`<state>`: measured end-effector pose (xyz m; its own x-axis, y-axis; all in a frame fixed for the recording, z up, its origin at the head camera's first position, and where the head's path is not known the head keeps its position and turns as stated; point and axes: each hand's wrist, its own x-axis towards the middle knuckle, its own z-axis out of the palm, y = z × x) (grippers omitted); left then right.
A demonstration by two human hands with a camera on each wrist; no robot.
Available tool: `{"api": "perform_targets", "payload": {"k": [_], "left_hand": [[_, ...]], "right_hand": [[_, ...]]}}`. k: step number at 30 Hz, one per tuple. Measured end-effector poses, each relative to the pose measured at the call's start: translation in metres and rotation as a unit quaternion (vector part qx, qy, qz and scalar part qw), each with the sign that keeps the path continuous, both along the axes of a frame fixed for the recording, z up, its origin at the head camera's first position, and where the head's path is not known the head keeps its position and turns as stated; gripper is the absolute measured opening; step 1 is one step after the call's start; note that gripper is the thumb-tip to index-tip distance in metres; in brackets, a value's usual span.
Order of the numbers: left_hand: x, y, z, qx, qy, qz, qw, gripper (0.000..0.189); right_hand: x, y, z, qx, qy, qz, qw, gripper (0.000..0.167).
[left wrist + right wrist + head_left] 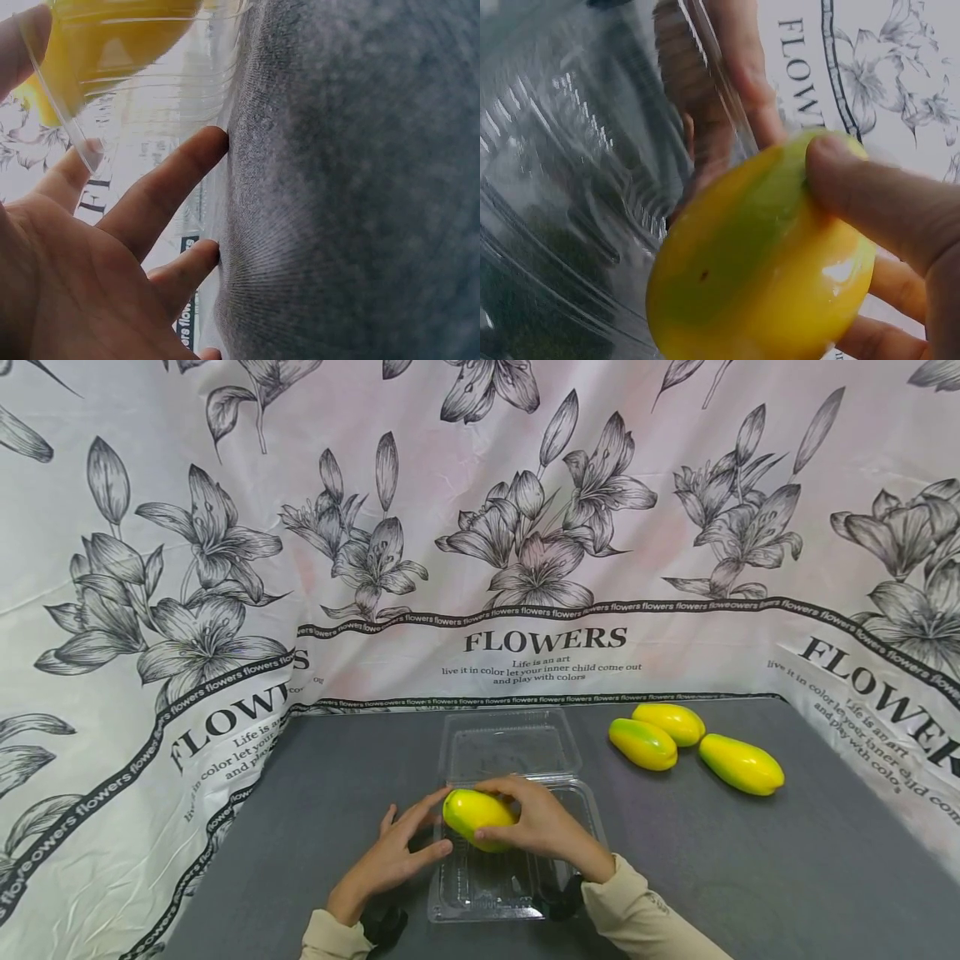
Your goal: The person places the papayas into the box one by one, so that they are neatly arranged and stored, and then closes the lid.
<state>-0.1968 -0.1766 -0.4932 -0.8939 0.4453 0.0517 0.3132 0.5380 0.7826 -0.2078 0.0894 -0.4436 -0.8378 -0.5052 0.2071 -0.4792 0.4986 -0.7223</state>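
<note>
R hand (538, 818) clamped round a yellow-green fruit (476, 817), over base of clear container (487, 906); L hand (393, 858) at container's L side, fingers apart, nothing gripped. Risk, prob.: glossy fruit slips if R grip's off; thin plastic skids if knocked. 2 hands, 1 container w/ 1 lid (510, 743) lying open, 4 fruits tot.: 1 held, 3 loose fruits (742, 765) far R on table (750, 877).

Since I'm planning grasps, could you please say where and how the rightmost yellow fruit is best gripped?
The rightmost yellow fruit is probably best gripped across its middle, from above and right: it lies lengthwise, narrower across than along, right side unobstructed.
</note>
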Motion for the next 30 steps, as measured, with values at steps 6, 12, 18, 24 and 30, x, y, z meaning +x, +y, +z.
{"api": "perform_targets", "payload": {"k": [6,12,18,24,30], "left_hand": [[0.000,-0.002,0.000,0.009,0.000,-0.007,0.9999,0.075],[-0.001,-0.003,-0.001,0.005,-0.005,-0.005,1.0000,0.074],[-0.001,-0.003,-0.002,0.003,-0.005,-0.007,1.0000,0.074],[-0.001,-0.002,-0.001,0.004,-0.004,-0.006,1.0000,0.074],[-0.001,-0.002,-0.001,0.001,-0.004,-0.004,1.0000,0.074]], "right_hand": [[0.000,-0.003,0.001,0.008,0.001,-0.003,1.0000,0.057],[0.002,-0.007,0.000,0.023,0.019,-0.005,0.9995,0.057],[0.003,-0.011,-0.001,0.030,0.020,-0.020,0.9992,0.057],[0.004,-0.011,0.001,0.048,0.017,-0.028,0.9983,0.059],[0.004,-0.011,0.003,0.063,0.021,-0.037,0.9971,0.061]]}}
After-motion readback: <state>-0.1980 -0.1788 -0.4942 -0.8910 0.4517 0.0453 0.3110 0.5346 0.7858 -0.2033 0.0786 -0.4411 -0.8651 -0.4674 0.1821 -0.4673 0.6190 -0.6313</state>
